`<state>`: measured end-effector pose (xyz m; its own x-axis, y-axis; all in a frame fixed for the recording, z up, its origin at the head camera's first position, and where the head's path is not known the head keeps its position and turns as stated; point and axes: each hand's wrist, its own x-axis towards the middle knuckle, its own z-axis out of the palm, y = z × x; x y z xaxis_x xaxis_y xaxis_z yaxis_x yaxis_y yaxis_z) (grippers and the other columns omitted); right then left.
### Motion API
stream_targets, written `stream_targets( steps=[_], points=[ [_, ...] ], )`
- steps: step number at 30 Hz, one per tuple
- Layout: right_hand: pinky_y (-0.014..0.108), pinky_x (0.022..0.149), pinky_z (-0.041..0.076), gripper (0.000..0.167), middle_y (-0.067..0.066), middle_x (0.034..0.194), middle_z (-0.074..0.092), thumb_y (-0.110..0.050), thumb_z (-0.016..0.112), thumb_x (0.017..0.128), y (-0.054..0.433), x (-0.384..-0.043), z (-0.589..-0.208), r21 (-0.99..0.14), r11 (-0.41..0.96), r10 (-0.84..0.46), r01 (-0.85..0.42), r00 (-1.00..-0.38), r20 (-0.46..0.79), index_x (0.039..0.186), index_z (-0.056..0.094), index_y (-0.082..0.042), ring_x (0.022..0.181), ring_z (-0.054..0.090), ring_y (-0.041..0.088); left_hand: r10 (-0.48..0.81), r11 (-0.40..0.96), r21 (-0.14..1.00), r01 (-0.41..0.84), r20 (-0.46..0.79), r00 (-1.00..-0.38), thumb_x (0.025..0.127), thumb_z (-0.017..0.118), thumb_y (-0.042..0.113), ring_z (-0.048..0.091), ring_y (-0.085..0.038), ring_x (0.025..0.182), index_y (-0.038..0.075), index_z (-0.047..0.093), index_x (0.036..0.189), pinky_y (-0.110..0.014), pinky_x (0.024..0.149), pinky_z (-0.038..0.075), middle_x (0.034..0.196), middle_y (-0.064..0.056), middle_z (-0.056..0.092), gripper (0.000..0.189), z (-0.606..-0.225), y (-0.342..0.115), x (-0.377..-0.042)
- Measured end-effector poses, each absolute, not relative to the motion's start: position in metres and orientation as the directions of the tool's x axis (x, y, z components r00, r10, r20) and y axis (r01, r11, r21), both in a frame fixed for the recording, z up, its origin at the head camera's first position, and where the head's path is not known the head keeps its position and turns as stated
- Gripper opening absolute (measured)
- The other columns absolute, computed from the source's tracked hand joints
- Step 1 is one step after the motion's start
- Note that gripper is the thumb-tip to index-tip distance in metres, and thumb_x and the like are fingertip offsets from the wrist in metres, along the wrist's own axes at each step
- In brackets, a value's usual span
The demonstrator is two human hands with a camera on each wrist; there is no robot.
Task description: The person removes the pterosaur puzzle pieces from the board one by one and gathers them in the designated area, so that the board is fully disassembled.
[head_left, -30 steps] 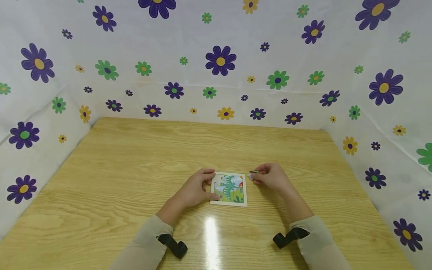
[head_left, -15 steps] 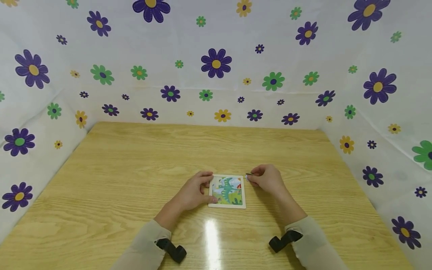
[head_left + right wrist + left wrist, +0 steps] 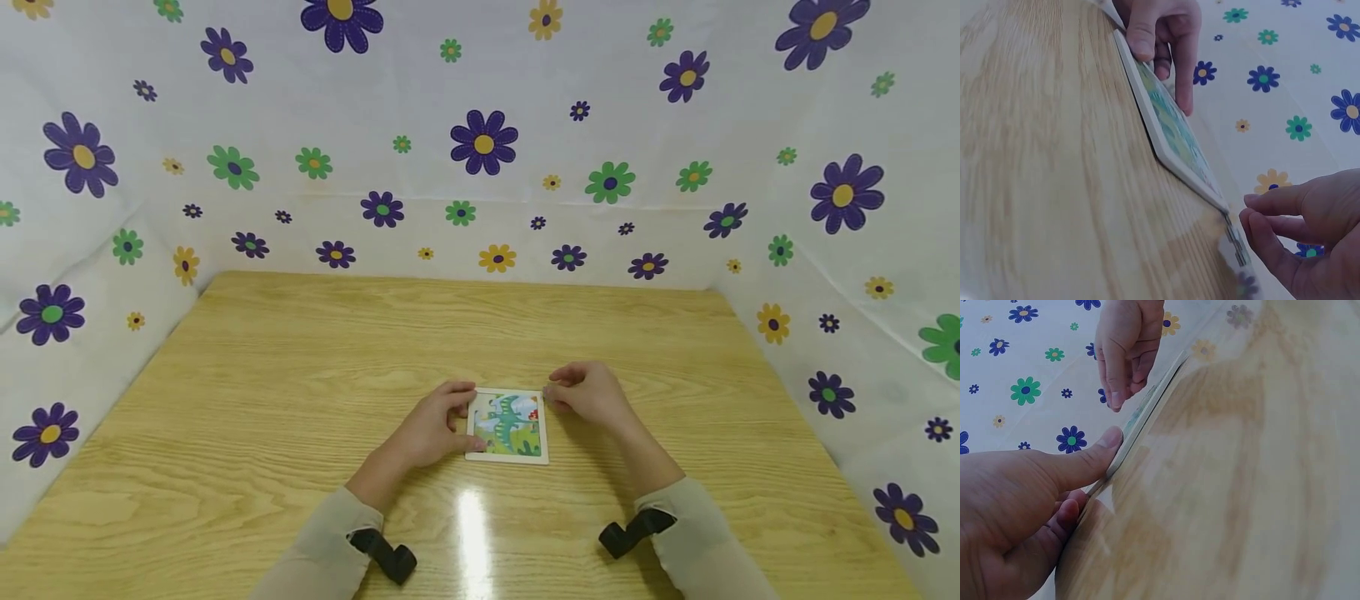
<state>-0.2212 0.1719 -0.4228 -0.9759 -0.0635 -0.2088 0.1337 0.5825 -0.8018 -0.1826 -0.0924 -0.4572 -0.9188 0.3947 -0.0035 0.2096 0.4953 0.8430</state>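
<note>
A dinosaur jigsaw puzzle (image 3: 510, 425) in a white square frame lies flat on the table. My left hand (image 3: 429, 425) grips the frame's left side, thumb over the lower left and fingers at the upper corner. A pale bare strip shows inside the frame at its upper left. My right hand (image 3: 591, 392) is at the frame's upper right corner, fingers loosely bent. In the right wrist view, small flat puzzle pieces (image 3: 1236, 242) lie on the table beside that corner, and the right hand's thumb and index fingertips hover close by with a gap showing nothing between them.
The wood-grain table (image 3: 337, 333) spreads around the puzzle. White cloth (image 3: 420, 100) printed with flowers closes off the back and both sides. Black bands (image 3: 382, 554) are worn on both wrists over light sleeves.
My right hand has moved slightly left to the frame's upper right corner. The puzzle piece earlier pinched at its fingertips no longer shows between them. The left hand keeps its hold.
</note>
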Motion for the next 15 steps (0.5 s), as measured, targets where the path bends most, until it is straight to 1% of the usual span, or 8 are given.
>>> stream_targets(
  steps=[5, 8, 12, 15],
  points=[
    [0.025, 0.066, 0.056, 0.026, 0.010, 0.091, 0.066, -0.014, 0.074, 0.091, 0.160, -0.224, -0.424, -0.819, 0.567, -0.125, 0.086, -0.974, -0.189, 0.111, 0.073, 0.002, 0.071, 0.064, 0.012, 0.400, 0.477, 0.852, 0.217, 0.009, -0.916, 0.077, 0.088, 0.018, 0.048, -0.015, 0.098, -0.005, 0.051, 0.142, -0.020, 0.073, 0.041, 0.151, -0.009, 0.046, 0.078, -0.458, -0.093, -0.184],
    [0.024, 0.066, 0.054, 0.024, 0.010, 0.092, 0.066, -0.015, 0.075, 0.091, 0.154, -0.224, -0.428, -0.807, 0.588, -0.160, 0.047, -0.972, -0.173, 0.109, 0.074, -0.001, 0.074, 0.062, 0.013, 0.402, 0.467, 0.856, 0.220, 0.016, -0.915, 0.077, 0.088, 0.018, 0.049, -0.016, 0.098, -0.006, 0.052, 0.141, -0.020, 0.072, 0.041, 0.150, -0.009, 0.046, 0.078, -0.458, -0.093, -0.184],
    [0.023, 0.064, 0.052, 0.021, 0.009, 0.095, 0.067, -0.017, 0.075, 0.091, 0.142, -0.220, -0.431, -0.802, 0.597, -0.220, -0.006, -0.963, -0.157, 0.108, 0.075, -0.004, 0.072, 0.061, 0.012, 0.408, 0.474, 0.849, 0.234, 0.024, -0.913, 0.077, 0.088, 0.020, 0.049, -0.015, 0.096, -0.006, 0.052, 0.141, -0.020, 0.072, 0.042, 0.150, -0.009, 0.046, 0.078, -0.459, -0.094, -0.185],
    [0.024, 0.061, 0.053, 0.021, 0.009, 0.096, 0.068, -0.016, 0.074, 0.091, 0.130, -0.214, -0.432, -0.814, 0.578, -0.298, -0.055, -0.943, -0.148, 0.110, 0.075, -0.005, 0.066, 0.062, 0.012, 0.408, 0.486, 0.842, 0.234, 0.018, -0.913, 0.078, 0.087, 0.022, 0.049, -0.014, 0.096, -0.004, 0.052, 0.142, -0.020, 0.073, 0.042, 0.151, -0.008, 0.046, 0.078, -0.460, -0.096, -0.185]
  ],
)
